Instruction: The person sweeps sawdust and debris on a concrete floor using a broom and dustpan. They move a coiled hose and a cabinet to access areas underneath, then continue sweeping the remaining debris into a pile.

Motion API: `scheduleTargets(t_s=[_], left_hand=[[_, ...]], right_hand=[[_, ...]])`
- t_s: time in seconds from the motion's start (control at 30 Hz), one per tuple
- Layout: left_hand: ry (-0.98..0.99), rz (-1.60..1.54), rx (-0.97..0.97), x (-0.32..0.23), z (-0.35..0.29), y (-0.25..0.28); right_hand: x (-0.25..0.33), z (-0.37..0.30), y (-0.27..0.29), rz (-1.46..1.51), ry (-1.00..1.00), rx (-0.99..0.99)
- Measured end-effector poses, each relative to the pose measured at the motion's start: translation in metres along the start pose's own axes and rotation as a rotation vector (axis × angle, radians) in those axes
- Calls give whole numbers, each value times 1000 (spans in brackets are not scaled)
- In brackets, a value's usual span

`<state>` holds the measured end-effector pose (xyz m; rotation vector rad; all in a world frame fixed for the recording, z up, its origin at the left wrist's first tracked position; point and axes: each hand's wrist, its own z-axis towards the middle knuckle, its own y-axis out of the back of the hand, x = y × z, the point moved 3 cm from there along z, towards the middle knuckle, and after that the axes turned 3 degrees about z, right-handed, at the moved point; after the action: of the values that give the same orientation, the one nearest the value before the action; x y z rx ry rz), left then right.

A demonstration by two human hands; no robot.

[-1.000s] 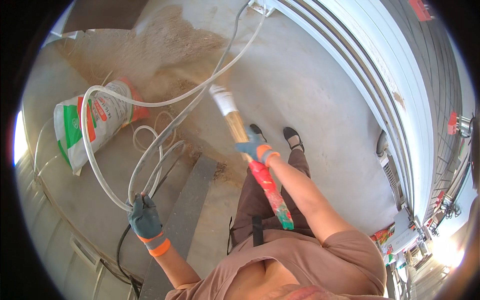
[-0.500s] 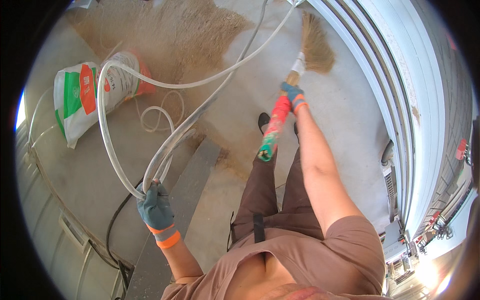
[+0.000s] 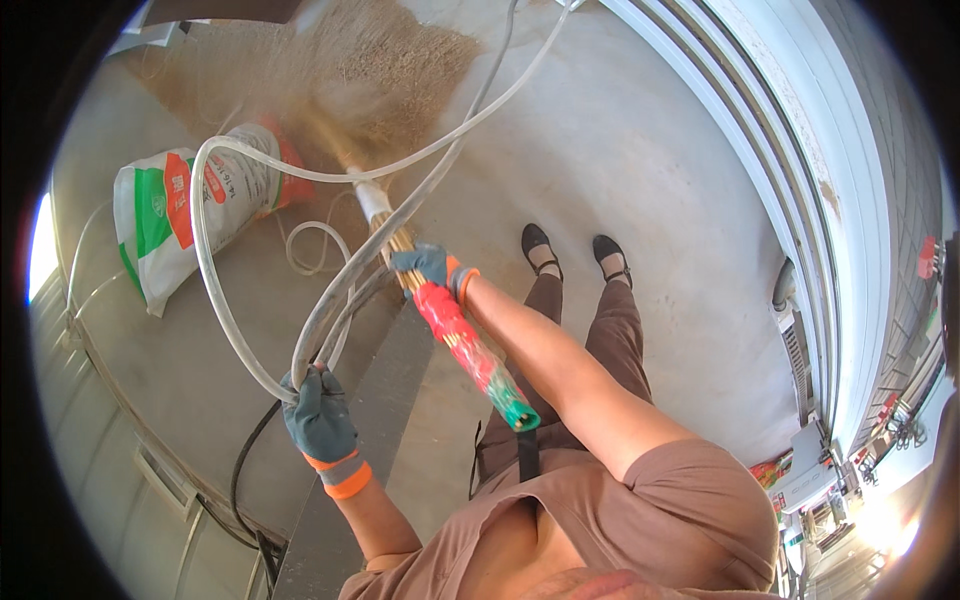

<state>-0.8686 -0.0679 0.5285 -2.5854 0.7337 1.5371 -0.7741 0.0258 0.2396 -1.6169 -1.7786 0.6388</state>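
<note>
My left hand (image 3: 321,413), in a grey-blue glove with an orange cuff, is closed around looped clear hoses (image 3: 322,335). These hoses arch up and away toward the far edge. My right hand (image 3: 425,265), gloved alike, grips a straw broom (image 3: 455,330) by its bundled-stick handle, just above a red and green plastic wrap. The broom slants to the far left, passing under the hoses. Its bristles are blurred and lie at a pile of brown granular material (image 3: 390,75), with dust around them.
A white, green and red sack (image 3: 200,200) lies on the floor at the left, beside a loose hose coil (image 3: 315,245). A dark grey strip (image 3: 370,400) runs along the floor by my left arm. White curved rails (image 3: 760,150) border the right side. My shoes stand mid-floor.
My right hand has swung the broom from the far right to the left, its bristles now at the brown pile. My left hand keeps hold of the hoses, nearly in place.
</note>
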Motion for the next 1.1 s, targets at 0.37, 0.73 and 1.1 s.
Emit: scheduleTargets(t_s=[0.37, 0.73, 1.1], left_hand=[[-9, 177, -35, 5, 1, -3], [-16, 47, 26, 40, -12, 9], [-9, 100, 154, 112, -33, -16]], right_hand=[[-35, -54, 91, -508, 211, -487], [-62, -37, 46, 36, -225, 58], [-78, -230, 183, -1314, 192, -472]])
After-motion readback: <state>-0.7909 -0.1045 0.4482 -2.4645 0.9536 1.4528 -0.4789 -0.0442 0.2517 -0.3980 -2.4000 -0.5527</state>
